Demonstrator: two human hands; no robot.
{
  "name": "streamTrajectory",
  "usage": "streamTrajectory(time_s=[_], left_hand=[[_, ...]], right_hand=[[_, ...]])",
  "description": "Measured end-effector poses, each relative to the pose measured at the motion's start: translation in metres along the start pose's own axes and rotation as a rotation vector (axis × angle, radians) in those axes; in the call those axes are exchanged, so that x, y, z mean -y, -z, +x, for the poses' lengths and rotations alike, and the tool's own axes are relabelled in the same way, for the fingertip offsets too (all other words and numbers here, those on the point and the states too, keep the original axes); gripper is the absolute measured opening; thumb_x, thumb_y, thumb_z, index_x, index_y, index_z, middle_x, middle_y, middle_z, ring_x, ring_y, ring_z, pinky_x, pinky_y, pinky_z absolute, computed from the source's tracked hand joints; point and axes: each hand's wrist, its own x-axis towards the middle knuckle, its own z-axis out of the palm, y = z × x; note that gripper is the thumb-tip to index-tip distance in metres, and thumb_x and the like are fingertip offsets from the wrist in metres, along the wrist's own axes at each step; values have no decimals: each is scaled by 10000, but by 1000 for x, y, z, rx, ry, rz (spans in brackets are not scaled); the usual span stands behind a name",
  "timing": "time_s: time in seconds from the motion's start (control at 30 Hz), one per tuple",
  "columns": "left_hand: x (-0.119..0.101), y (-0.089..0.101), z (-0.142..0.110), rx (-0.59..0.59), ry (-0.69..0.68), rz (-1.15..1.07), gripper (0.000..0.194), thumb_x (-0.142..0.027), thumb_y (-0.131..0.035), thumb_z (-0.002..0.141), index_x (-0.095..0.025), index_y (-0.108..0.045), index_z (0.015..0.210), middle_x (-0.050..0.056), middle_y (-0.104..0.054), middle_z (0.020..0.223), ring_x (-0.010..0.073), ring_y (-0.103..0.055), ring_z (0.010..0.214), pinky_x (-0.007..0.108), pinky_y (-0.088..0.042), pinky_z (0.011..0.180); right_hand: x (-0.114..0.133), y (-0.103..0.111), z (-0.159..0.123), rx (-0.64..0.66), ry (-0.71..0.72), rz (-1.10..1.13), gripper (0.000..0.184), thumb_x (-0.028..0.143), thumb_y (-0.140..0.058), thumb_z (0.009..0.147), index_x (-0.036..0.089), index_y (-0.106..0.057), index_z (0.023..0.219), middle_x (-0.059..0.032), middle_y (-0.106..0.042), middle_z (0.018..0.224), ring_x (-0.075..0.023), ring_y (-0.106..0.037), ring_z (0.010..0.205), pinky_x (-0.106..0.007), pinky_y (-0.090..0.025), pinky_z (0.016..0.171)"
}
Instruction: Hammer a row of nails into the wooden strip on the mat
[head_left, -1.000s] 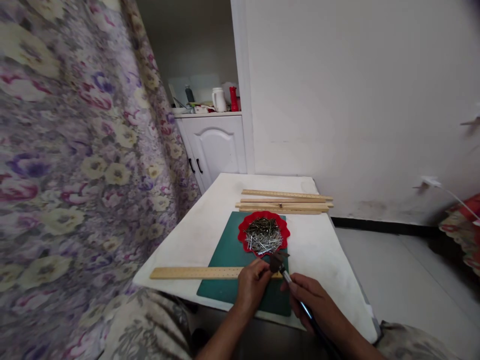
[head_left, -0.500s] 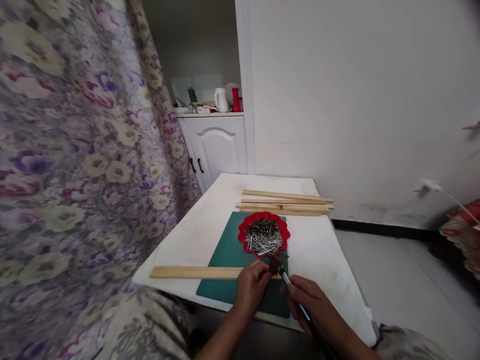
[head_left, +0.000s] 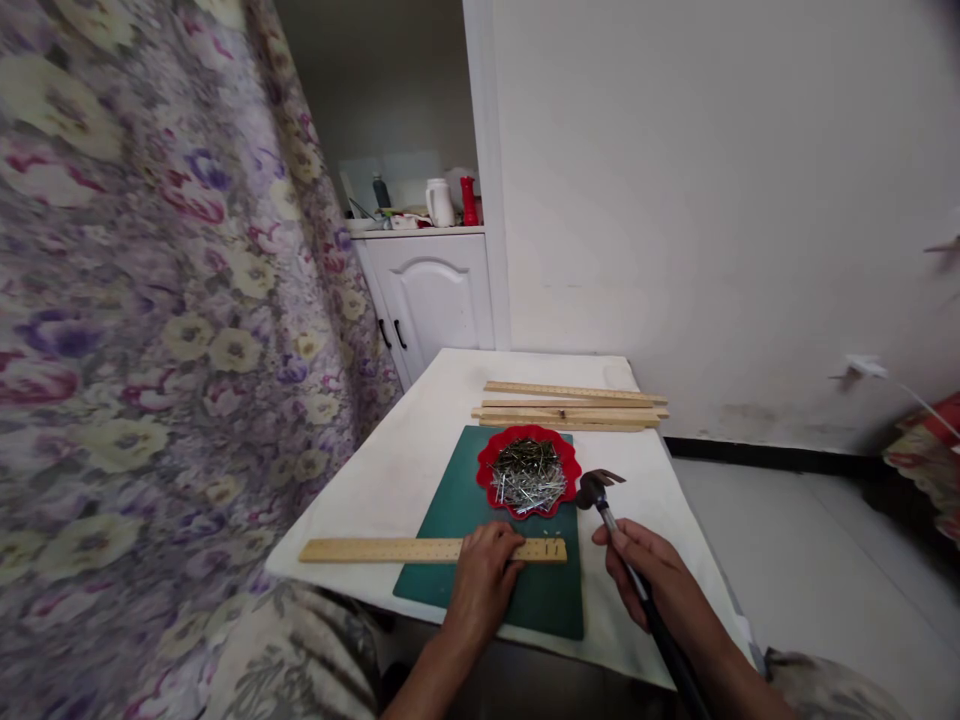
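My left hand point(head_left: 486, 572) lies over a pale wooden strip point(head_left: 375, 550) with rows of small holes or marks, its fingers curled over the far edge. Several nails point(head_left: 551, 546) stick up from the strip's right end. Raised to the right of the strip is a claw hammer point(head_left: 594, 492) with a dark head and metal shaft; my right hand point(head_left: 654, 570) is wrapped round its handle. Beneath the strip's right part is a green mat point(head_left: 442, 510). A red scalloped dish point(head_left: 571, 465), heaped with loose nails point(head_left: 529, 478), stands at the mat's far side.
Several more wooden strips point(head_left: 570, 412) lie across the far part of the white-covered table point(head_left: 375, 490). A floral curtain point(head_left: 187, 300) hangs at left, and a white cabinet point(head_left: 439, 290) stands behind. A plain wall point(head_left: 675, 200) rises beyond the table.
The hammer has lifted away from the strip's right end, up and to the right. My left hand has shifted left along the strip, uncovering the nails at its end.
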Motion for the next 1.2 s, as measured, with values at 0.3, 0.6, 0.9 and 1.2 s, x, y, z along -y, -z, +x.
streamTrajectory(time_s=[0.3,0.6,0.9,1.2], left_hand=[[-12,-15,12,42,-2,37,179,-147,-597,786,-226,-648,938,59,-643,987,229,-564,918,361,-389,765],[-12,12,33,-59,-46,35,161,-221,-469,883,-211,-627,910,66,-616,891,211,-541,863,337,-411,753],[15,21,75,-127,35,90,245,-104,-473,821,-214,-652,946,59,-620,925,210,-549,904,329,-428,786],[23,13,79,-37,16,100,190,-161,-531,822,-213,-681,926,58,-615,877,205,-552,877,312,-420,760]], right_hand=[[2,2,3,-29,-2,26,352,513,-553,821,166,-548,880,77,-484,516,-34,-340,285,-179,-186,320],[2,1,4,-35,-14,36,325,491,-532,843,168,-540,885,76,-475,528,-24,-327,281,-174,-175,321],[-1,1,5,-36,-27,36,352,522,-540,828,177,-537,897,85,-466,512,-25,-340,269,-172,-177,308],[-6,-3,6,-31,-37,52,351,516,-550,819,170,-535,876,92,-444,484,-22,-318,273,-156,-156,292]])
